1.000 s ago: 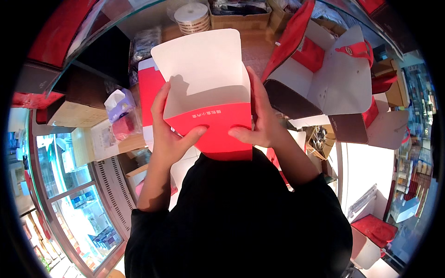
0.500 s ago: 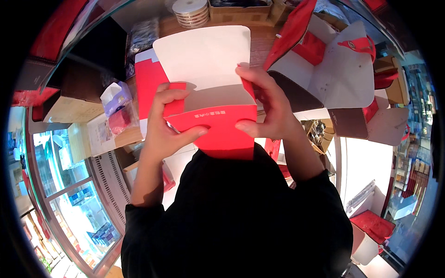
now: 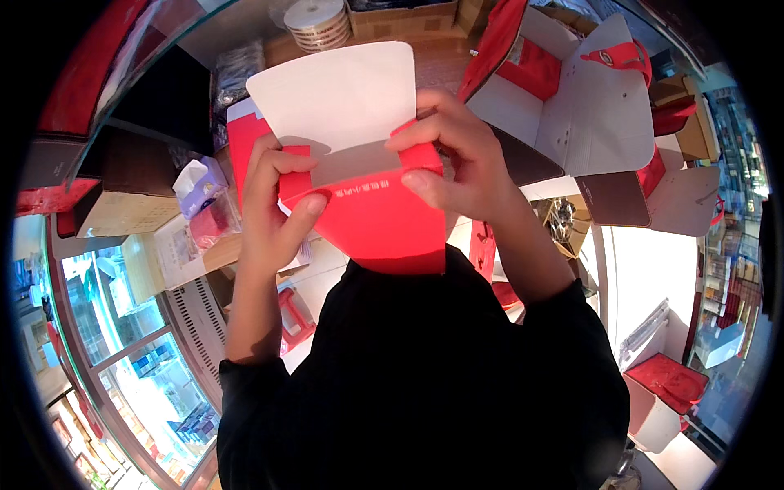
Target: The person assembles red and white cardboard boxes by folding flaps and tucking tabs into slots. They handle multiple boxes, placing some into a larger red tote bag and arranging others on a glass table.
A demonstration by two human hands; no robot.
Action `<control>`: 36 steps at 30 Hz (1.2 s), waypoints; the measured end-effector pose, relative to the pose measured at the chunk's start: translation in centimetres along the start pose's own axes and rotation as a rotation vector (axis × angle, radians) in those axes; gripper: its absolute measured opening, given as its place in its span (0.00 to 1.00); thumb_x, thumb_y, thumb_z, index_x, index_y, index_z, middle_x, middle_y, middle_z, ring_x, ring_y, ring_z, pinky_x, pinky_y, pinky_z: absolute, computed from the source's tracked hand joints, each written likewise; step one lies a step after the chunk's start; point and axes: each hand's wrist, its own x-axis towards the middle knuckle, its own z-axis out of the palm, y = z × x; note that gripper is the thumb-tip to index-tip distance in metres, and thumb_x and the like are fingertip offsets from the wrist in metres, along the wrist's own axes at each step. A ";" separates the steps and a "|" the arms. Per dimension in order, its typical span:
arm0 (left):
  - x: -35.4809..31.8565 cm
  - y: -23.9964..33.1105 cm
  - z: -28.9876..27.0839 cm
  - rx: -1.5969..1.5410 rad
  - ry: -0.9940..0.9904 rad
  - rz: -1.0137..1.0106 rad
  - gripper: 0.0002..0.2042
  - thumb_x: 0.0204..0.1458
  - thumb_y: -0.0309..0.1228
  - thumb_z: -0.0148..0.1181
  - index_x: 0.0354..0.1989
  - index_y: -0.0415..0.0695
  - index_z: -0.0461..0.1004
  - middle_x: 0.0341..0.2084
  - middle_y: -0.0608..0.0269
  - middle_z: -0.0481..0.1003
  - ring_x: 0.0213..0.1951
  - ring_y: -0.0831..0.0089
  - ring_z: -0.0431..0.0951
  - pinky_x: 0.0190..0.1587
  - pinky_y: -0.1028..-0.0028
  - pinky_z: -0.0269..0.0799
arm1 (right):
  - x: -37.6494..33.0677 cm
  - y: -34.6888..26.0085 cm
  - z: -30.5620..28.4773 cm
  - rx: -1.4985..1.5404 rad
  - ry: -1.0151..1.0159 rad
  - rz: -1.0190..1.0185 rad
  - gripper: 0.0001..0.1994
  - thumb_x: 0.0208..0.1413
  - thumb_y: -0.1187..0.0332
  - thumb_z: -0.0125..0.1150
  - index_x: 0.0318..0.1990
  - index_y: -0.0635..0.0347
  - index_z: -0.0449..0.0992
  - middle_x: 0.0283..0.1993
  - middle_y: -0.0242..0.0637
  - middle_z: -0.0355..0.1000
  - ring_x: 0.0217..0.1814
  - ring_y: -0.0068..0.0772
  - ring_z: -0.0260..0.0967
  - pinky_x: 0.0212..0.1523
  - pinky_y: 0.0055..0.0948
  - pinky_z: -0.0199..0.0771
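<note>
A red cardboard box (image 3: 376, 224) with a white inside is held up in front of me, its large lid flap (image 3: 339, 94) standing raised at the far side. My left hand (image 3: 273, 192) grips the left edge, thumb on the red front and fingers over the left side flap (image 3: 296, 162). At the opposite edge my right hand (image 3: 457, 155) is closed on the right side flap (image 3: 419, 158), its thumb at the front's upper corner. Both side flaps are folded inward over the opening. The bottom of the box's inside is hidden.
A wooden table (image 3: 384, 57) lies beyond, with a stack of ribbon rolls (image 3: 317, 24) and a cardboard carton (image 3: 404, 18). Open red-and-white gift boxes (image 3: 600, 106) crowd the right. A purple tissue box (image 3: 198, 184) stands at left, near a glass cabinet (image 3: 147, 367).
My right hand has moved its fingers onto the right side flap, which now leans inward over the opening. The box and both hands have shifted slightly left.
</note>
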 end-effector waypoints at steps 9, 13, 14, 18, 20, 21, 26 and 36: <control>3.3 -0.4 -0.7 -0.274 -0.053 -0.219 0.09 0.51 0.28 0.56 0.38 0.37 0.70 0.40 0.63 0.69 0.44 0.76 0.68 0.47 0.77 0.63 | 1.7 2.2 0.0 0.168 0.131 0.258 0.11 0.48 0.66 0.64 0.36 0.61 0.74 0.42 0.32 0.65 0.43 0.21 0.66 0.36 0.23 0.71; 2.8 -2.3 0.2 -0.334 -0.035 -0.289 0.13 0.51 0.27 0.57 0.44 0.38 0.66 0.43 0.61 0.67 0.45 0.76 0.69 0.47 0.77 0.65 | 0.8 3.5 1.2 0.224 0.225 0.328 0.11 0.49 0.66 0.64 0.36 0.62 0.74 0.42 0.32 0.65 0.45 0.23 0.66 0.40 0.24 0.70; 2.7 -2.6 0.7 -0.365 0.000 -0.311 0.15 0.51 0.26 0.58 0.46 0.38 0.65 0.44 0.60 0.67 0.45 0.75 0.69 0.47 0.76 0.66 | 0.7 4.2 1.3 0.279 0.243 0.356 0.11 0.49 0.66 0.64 0.37 0.62 0.74 0.42 0.32 0.66 0.45 0.24 0.66 0.41 0.24 0.70; 2.7 -3.0 2.3 -0.437 0.191 -0.276 0.20 0.49 0.24 0.59 0.51 0.38 0.61 0.48 0.57 0.66 0.49 0.72 0.69 0.49 0.73 0.69 | 0.6 4.8 2.0 0.516 0.372 0.446 0.13 0.49 0.77 0.60 0.44 0.63 0.72 0.46 0.31 0.66 0.47 0.22 0.64 0.48 0.22 0.64; 2.6 -3.5 2.1 -0.456 0.121 -0.311 0.20 0.49 0.24 0.60 0.49 0.38 0.62 0.49 0.56 0.66 0.51 0.70 0.68 0.50 0.72 0.69 | 0.5 4.7 2.0 0.521 0.337 0.400 0.14 0.49 0.79 0.59 0.45 0.62 0.71 0.46 0.31 0.66 0.48 0.24 0.64 0.50 0.24 0.65; 2.6 -3.8 1.9 -0.465 0.086 -0.328 0.19 0.48 0.25 0.61 0.49 0.38 0.63 0.50 0.56 0.66 0.52 0.69 0.68 0.50 0.71 0.69 | 0.5 4.6 1.9 0.505 0.311 0.398 0.14 0.49 0.79 0.59 0.45 0.62 0.71 0.47 0.32 0.66 0.49 0.25 0.64 0.51 0.25 0.65; 2.1 -5.2 1.4 -0.370 0.016 -0.203 0.17 0.46 0.25 0.63 0.44 0.39 0.67 0.50 0.54 0.67 0.52 0.68 0.68 0.50 0.72 0.69 | 0.1 5.3 1.2 0.338 0.147 0.313 0.13 0.49 0.72 0.62 0.44 0.60 0.73 0.49 0.34 0.67 0.49 0.27 0.66 0.49 0.28 0.69; 3.2 -2.4 -0.6 -0.367 -0.048 -0.172 0.20 0.46 0.30 0.65 0.46 0.40 0.67 0.53 0.55 0.64 0.53 0.68 0.67 0.54 0.70 0.64 | 2.6 1.1 -0.1 0.269 -0.078 0.392 0.11 0.52 0.75 0.56 0.44 0.62 0.73 0.53 0.38 0.68 0.54 0.27 0.66 0.53 0.25 0.66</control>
